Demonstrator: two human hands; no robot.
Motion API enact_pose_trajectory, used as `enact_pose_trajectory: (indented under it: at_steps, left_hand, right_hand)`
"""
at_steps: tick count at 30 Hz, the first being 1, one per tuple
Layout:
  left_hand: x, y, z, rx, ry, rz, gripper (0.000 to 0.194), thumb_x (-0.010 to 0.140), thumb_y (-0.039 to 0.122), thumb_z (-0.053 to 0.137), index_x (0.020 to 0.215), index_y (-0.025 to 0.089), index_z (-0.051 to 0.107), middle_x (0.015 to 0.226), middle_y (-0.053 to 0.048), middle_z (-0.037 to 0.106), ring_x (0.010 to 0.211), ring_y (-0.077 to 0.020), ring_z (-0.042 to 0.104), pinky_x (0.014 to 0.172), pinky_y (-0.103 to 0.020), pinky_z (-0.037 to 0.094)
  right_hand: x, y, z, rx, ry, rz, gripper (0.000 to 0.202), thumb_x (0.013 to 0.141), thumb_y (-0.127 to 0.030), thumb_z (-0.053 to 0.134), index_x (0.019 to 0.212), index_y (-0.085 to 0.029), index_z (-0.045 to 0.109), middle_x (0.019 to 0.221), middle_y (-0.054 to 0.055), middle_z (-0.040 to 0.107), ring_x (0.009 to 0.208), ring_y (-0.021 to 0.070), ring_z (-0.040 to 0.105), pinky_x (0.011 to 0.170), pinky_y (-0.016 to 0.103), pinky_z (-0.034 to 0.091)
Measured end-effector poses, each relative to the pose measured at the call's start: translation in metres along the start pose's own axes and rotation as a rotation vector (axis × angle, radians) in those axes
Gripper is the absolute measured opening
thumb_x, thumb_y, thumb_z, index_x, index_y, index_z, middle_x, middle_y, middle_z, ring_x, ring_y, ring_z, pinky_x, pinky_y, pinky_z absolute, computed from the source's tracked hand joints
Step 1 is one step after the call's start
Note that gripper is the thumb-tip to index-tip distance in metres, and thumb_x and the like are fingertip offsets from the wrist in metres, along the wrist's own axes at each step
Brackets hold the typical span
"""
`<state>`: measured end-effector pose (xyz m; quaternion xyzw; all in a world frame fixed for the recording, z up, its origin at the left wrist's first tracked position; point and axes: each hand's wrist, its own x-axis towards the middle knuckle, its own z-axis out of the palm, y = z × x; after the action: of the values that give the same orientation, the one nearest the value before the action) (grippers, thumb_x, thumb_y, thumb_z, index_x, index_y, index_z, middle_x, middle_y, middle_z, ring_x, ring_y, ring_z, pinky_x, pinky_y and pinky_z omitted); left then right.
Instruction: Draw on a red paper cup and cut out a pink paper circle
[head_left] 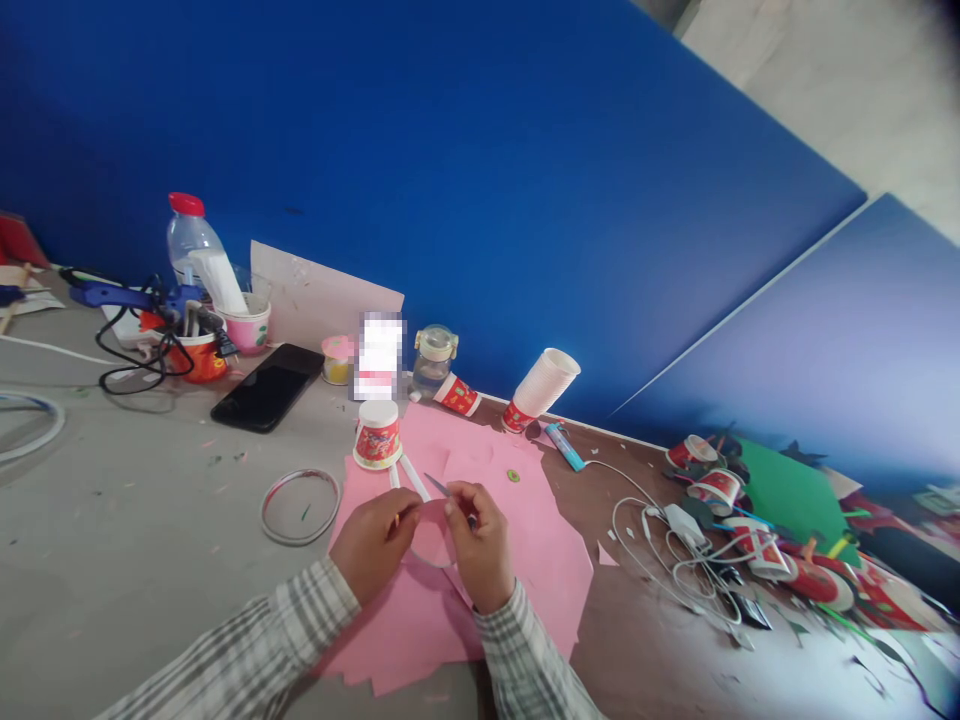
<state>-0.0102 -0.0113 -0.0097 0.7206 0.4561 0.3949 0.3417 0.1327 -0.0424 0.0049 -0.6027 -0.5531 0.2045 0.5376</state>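
Note:
Both hands meet over a pink paper sheet (536, 560). Between them is a round pink paper piece (433, 535) with a pale curved edge. My left hand (379, 540) is closed in a pinch at its left side; a small orange spot shows by the fingers. My right hand (480, 545) is closed around scissors (437, 485): a thin metal blade points up and left, and the handle is mostly hidden by the fingers. Just beyond, a red patterned paper cup (377, 436) stands upside down, with white paper strips (415, 478) running from it towards my hands.
A tape-like ring (301, 507) and a black phone (268, 387) lie to the left. Along the blue partition (450, 180) stand a lidded jar (433, 360) and stacked paper cups (544, 385). A blue glue-stick-like tube (565, 447), white cables (679, 560) and several cups are right.

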Motion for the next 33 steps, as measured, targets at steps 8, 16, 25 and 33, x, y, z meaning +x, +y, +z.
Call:
enact_pose_trajectory:
  at_steps: [8,16,25,33]
  left_hand:
    - [0.001,0.005,-0.001,-0.03,-0.022,0.005,0.015,0.066,0.033,0.046,0.065,0.025,0.059,0.056,0.003,0.058,0.048,-0.0148,0.048,0.047,-0.026,0.037]
    - [0.002,0.003,0.0,-0.102,-0.01,-0.09,0.019,0.064,0.04,0.049,0.062,0.025,0.06,0.051,0.005,0.053,0.046,-0.0132,0.047,0.045,-0.025,0.037]
    - [0.003,0.012,-0.005,-0.099,0.022,-0.104,0.019,0.06,0.038,0.049,0.05,0.024,0.056,0.047,0.005,0.05,0.044,-0.0128,0.044,0.043,-0.026,0.034]
    - [0.003,0.011,-0.005,-0.122,0.001,-0.109,0.021,0.06,0.04,0.05,0.049,0.023,0.055,0.044,0.006,0.049,0.043,-0.0134,0.044,0.042,-0.025,0.034]
  right_hand:
    - [0.002,-0.002,-0.002,-0.022,-0.138,-0.055,0.016,0.069,-0.013,0.059,0.072,-0.022,0.071,0.064,-0.001,0.062,0.058,0.0168,0.057,0.056,0.024,0.045]
    - [0.002,-0.002,-0.002,0.017,-0.091,0.02,0.012,0.07,-0.018,0.057,0.065,-0.02,0.068,0.061,-0.001,0.063,0.059,0.0178,0.058,0.055,0.025,0.045]
    - [0.002,0.0,-0.001,0.0,-0.082,0.034,0.012,0.069,-0.018,0.059,0.062,-0.02,0.068,0.058,-0.001,0.062,0.056,0.0172,0.057,0.053,0.024,0.044]
    - [0.004,0.001,-0.001,0.034,-0.083,0.064,0.013,0.067,-0.018,0.059,0.058,-0.019,0.067,0.054,-0.002,0.061,0.053,0.0169,0.056,0.051,0.024,0.044]
